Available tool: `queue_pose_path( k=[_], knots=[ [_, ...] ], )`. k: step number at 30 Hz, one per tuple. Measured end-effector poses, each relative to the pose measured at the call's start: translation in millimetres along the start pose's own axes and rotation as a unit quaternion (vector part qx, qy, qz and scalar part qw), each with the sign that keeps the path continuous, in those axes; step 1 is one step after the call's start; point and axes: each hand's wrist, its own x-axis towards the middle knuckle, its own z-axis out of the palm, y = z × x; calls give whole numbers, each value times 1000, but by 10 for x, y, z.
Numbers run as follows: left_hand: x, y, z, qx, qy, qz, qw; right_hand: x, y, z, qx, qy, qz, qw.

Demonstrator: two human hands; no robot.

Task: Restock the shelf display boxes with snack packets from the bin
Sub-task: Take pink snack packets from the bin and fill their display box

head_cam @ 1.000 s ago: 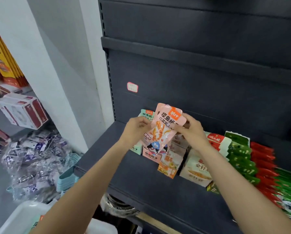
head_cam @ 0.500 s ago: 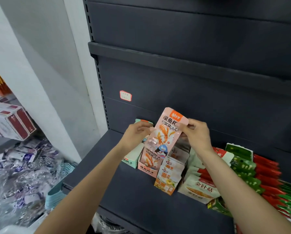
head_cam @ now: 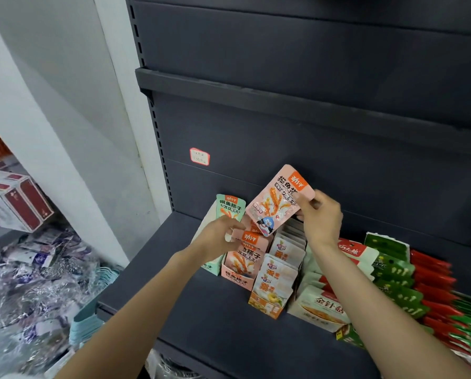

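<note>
My right hand point(head_cam: 320, 220) pinches a pink snack packet point(head_cam: 279, 201) by its right edge and holds it tilted above the pink display box point(head_cam: 238, 277) on the dark shelf point(head_cam: 218, 318). My left hand point(head_cam: 218, 236) is lower, fingers curled on the top of a pink packet point(head_cam: 249, 242) standing in that box. A mint-green packet point(head_cam: 230, 209) stands in the mint display box point(head_cam: 209, 266) just left. An orange-and-white box point(head_cam: 272, 291) of packets sits to the right.
Beige, green and red packets point(head_cam: 409, 280) fill the shelf to the right. A price sticker point(head_cam: 199, 156) is on the back panel. Left of the shelf, a white pillar point(head_cam: 73, 132), stacked mint baskets point(head_cam: 92, 318), plastic-wrapped goods point(head_cam: 29, 283) and red-white cartons point(head_cam: 13, 203).
My left hand let go of the held pink packet and dropped to the packet in the pink box. My right hand now holds the packet alone, shifted right.
</note>
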Motion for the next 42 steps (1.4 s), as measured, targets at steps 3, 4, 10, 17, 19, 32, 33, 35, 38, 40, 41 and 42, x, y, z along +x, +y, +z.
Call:
queue_pose_path(
  k=[3, 4, 10, 17, 19, 32, 33, 35, 38, 40, 41, 42],
  knots=[
    [-79, -63, -45, -18, -12, 1, 1000, -46, 35, 73, -13, -39, -3, 999],
    [-107, -80, -56, -18, -18, 9, 1000, -61, 50, 96, -20, -48, -8, 999],
    [-250, -139, -116, -28, -32, 45, 998, -93, 65, 140, -24, -88, -32, 995],
    [-287, -139, -134, -67, -36, 26, 997, -161, -5, 76, 1, -106, -53, 993],
    [-292, -140, -125, -83, -35, 16, 996, -166, 36, 94, -23, -147, -51, 988],
    [-304, -96, -121, -99, -29, 0, 995, -171, -23, 96, -149, -178, -104, 967],
    [-309, -94, -128, -97, -29, 4, 995, -194, 1, 159, -146, -171, -105, 969],
    [-316, -88, -147, -100, -30, -1, 995, -226, 54, 246, -174, -180, -105, 962],
    [-323, -80, -165, -98, -33, -3, 995, -212, 49, 198, -244, -240, -82, 936],
    [-330, -77, -158, -99, -32, -2, 995, -189, 43, 115, -275, -271, -62, 920],
    [-332, -76, -151, -102, -31, -3, 994, -175, 41, 76, -280, -277, -58, 917],
    [-329, -79, -142, -105, -30, -4, 994, -171, 32, 51, -289, -274, -58, 915]
  ],
)
